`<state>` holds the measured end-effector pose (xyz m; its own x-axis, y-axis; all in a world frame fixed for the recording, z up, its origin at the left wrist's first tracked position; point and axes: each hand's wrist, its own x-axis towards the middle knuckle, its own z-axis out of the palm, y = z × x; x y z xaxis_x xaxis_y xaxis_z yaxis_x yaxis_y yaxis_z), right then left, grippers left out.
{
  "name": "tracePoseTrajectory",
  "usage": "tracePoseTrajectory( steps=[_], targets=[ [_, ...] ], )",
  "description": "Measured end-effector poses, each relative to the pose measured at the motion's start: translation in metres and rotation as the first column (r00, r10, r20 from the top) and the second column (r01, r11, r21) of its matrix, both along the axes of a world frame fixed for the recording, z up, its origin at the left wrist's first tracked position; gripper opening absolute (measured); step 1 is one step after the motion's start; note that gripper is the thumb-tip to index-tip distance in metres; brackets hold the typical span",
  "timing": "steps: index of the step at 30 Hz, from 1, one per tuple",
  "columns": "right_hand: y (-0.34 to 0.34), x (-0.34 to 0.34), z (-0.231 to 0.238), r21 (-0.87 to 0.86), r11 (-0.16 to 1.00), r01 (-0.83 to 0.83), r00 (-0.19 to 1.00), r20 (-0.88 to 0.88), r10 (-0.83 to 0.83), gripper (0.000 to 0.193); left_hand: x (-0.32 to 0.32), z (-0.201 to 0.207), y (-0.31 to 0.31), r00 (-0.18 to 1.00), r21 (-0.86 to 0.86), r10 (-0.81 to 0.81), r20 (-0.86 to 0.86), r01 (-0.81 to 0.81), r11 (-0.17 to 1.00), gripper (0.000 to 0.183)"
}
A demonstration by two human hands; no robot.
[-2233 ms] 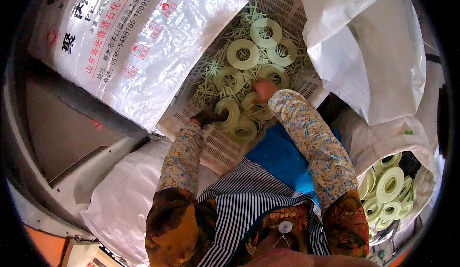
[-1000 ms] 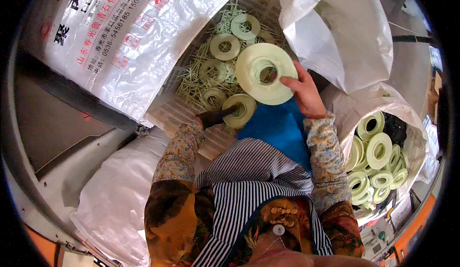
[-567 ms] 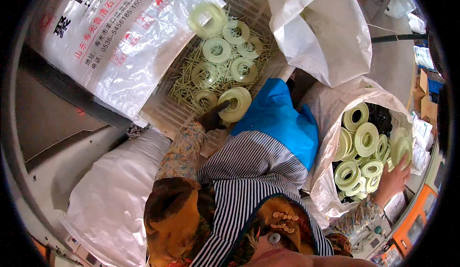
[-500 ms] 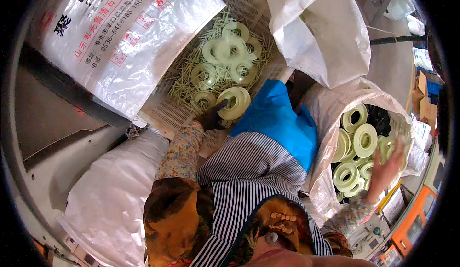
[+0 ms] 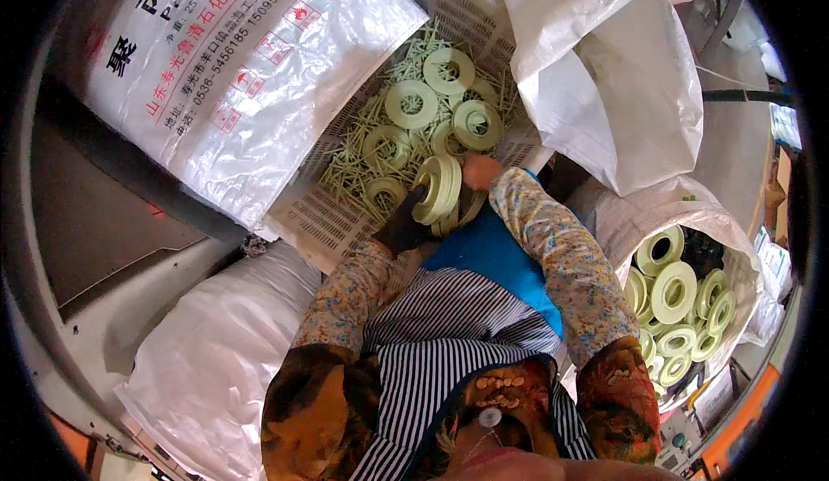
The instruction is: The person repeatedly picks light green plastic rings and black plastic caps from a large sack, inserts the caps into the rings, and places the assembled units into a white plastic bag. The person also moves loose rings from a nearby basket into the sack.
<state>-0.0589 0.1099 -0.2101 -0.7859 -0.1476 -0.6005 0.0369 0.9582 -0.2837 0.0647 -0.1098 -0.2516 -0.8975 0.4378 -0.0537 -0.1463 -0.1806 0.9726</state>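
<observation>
My left hand (image 5: 404,224), in a dark glove, grips a tilted stack of pale green flanged plastic rings (image 5: 439,189) at the near edge of a crate. Close against the right side of that stack is my bare right hand (image 5: 481,173). Its fingertips are turned down and hidden, so whether it grips a ring does not show. Beyond both hands, the beige slotted crate (image 5: 315,222) contains several loose rings (image 5: 412,104) lying on many thin pale green sticks (image 5: 354,140).
On my right stands an open white woven sack (image 5: 604,218) with many pale green rings (image 5: 673,292) inside. Another white sack (image 5: 639,66) rises behind the crate. A printed white sack (image 5: 233,75) covers the far left, and a full white sack (image 5: 220,334) lies near left.
My right hand has come from the sack of rings on the right over to the crate, beside the left hand's stack. The stack is now tilted more upright. The view has shifted slightly.
</observation>
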Motion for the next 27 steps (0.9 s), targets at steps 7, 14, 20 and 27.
tracePoseTrajectory(
  steps=[7,14,20,27],
  targets=[
    [0.038,0.026,0.144,-0.869,0.433,0.24,0.843,-0.035,-0.537,0.057,-0.067,0.14,0.068,0.718,0.519,-0.161,0.677,-0.311,0.796,0.064],
    [0.186,0.22,0.352,-0.878,0.339,0.339,0.19,-0.289,-0.938,0.045,-0.027,0.365,0.244,0.897,0.531,0.041,-0.441,0.224,0.818,0.078],
    [0.336,0.361,0.436,-0.363,0.348,0.864,-0.206,-0.888,-0.412,0.035,0.017,0.38,0.369,0.855,-0.118,-0.515,-0.063,0.506,0.854,0.085],
    [0.183,0.239,0.331,-0.453,0.799,0.396,-0.016,-0.873,-0.488,0.032,-0.036,0.224,0.201,0.799,-0.192,0.01,-0.602,-0.156,0.969,0.056]
  ],
)
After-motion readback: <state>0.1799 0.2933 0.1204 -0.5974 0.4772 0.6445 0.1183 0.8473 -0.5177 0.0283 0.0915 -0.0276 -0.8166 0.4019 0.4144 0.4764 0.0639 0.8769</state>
